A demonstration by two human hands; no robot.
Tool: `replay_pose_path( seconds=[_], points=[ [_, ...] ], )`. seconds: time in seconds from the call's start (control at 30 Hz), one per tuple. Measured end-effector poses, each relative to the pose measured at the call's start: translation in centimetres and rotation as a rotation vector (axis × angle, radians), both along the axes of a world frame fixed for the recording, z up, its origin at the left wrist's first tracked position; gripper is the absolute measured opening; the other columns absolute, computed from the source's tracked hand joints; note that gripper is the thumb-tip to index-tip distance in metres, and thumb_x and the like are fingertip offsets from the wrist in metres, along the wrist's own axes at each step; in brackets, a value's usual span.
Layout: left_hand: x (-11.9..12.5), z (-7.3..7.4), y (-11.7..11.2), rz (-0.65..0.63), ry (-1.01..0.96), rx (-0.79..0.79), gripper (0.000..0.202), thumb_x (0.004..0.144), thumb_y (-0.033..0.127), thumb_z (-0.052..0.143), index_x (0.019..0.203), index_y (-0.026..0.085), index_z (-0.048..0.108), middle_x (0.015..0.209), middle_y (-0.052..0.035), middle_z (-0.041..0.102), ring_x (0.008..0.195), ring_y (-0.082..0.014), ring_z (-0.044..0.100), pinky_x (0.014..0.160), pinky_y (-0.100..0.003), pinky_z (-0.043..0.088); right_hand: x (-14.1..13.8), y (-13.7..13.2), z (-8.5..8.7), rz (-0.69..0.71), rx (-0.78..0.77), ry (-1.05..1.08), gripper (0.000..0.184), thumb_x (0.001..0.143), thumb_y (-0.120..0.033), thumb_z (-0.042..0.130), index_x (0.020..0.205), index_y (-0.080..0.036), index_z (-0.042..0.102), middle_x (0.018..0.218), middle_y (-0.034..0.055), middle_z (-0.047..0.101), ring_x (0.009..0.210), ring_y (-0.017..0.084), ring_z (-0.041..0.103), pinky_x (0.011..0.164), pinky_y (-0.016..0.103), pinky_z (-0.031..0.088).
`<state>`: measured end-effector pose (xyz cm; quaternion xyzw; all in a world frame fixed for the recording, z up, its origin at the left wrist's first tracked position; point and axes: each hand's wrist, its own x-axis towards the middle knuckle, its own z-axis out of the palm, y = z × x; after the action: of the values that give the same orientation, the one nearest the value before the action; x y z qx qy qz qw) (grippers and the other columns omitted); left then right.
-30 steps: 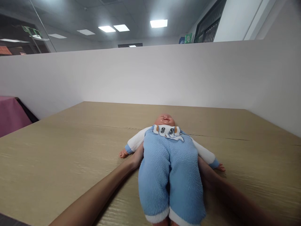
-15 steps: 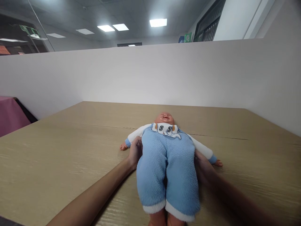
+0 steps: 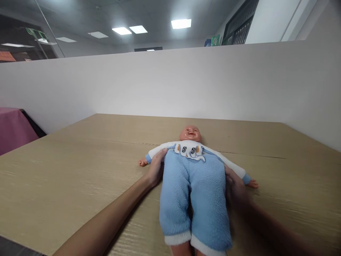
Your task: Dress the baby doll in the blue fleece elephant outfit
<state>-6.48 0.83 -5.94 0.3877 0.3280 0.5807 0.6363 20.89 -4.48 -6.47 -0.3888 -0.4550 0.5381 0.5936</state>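
A baby doll lies on its back on the table, head away from me and arms spread. It wears a white top and light blue fleece overalls with an elephant face on the bib and white cuffs. My left hand is closed around the left side of the doll at the waist, thumb near the bib's edge. On the opposite side my right hand also grips the doll, its fingertips hidden by the overalls. The doll's feet are cut off at the bottom edge.
The wooden table has a thin seam across it. A white partition rises along its back and right side. Beyond the table's left edge is a pink covered thing.
My hands have moved slightly up along the doll's sides. More of the white top now shows between the chin and the bib, and the view has shifted a little.
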Motion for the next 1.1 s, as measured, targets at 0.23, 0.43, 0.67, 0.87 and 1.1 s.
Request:
replay_pose_path(
  seconds=[0.23,0.43,0.67,0.87,1.1],
  points=[
    [-1.0,-0.6,0.5,0.085,0.314,0.205,0.035,0.100,0.052,0.065,0.089,0.019,0.062,0.083,0.0020,0.054,0.080,-0.0154,0.046,0.077,-0.027,0.039,0.4,0.5,0.3,-0.032,0.001,0.004,0.022,0.088,-0.046,0.058,0.099,-0.031,0.070,0.104,0.0068,0.077,0.110,0.034,0.070,0.095,0.048,0.058],
    [-0.9,-0.2,0.4,0.135,0.457,0.373,0.032,0.103,0.051,0.062,0.096,0.019,0.063,0.091,0.0004,0.056,0.086,-0.0159,0.049,0.082,-0.027,0.040,0.9,1.7,1.2,-0.102,-0.064,-0.309,0.030,0.082,-0.056,0.076,0.088,-0.027,0.072,0.091,0.0037,0.073,0.098,0.033,0.066,0.090,0.043,0.053],
    [-1.0,-0.4,0.4,0.382,0.626,0.465,0.027,0.105,0.048,0.059,0.114,0.023,0.063,0.105,-0.0035,0.066,0.097,-0.0194,0.060,0.092,-0.032,0.045,0.2,5.9,6.6,-0.107,-0.002,-0.414,0.033,0.087,-0.056,0.070,0.078,-0.025,0.058,0.075,-0.0020,0.060,0.072,0.019,0.056,0.071,0.032,0.045],
    [-1.1,0.0,0.2,0.478,0.727,0.569,0.021,0.106,0.042,0.057,0.113,0.023,0.062,0.106,-0.0053,0.065,0.098,-0.0205,0.059,0.093,-0.036,0.045,-5.0,10.9,10.9,-0.042,0.351,-1.019,0.029,0.100,-0.045,0.057,0.112,-0.021,0.069,0.117,0.0116,0.077,0.105,0.026,0.071,0.094,0.040,0.053],
    [-1.3,0.3,-0.2,0.544,0.759,0.762,0.013,0.107,0.032,0.058,0.115,0.024,0.064,0.110,-0.0065,0.065,0.103,-0.0220,0.057,0.095,-0.038,0.044,-13.3,15.9,11.1,0.697,0.648,-1.335,0.028,0.089,-0.023,0.076,0.117,-0.024,0.076,0.122,0.0070,0.079,0.107,0.024,0.073,0.089,0.032,0.055]
  ],
)
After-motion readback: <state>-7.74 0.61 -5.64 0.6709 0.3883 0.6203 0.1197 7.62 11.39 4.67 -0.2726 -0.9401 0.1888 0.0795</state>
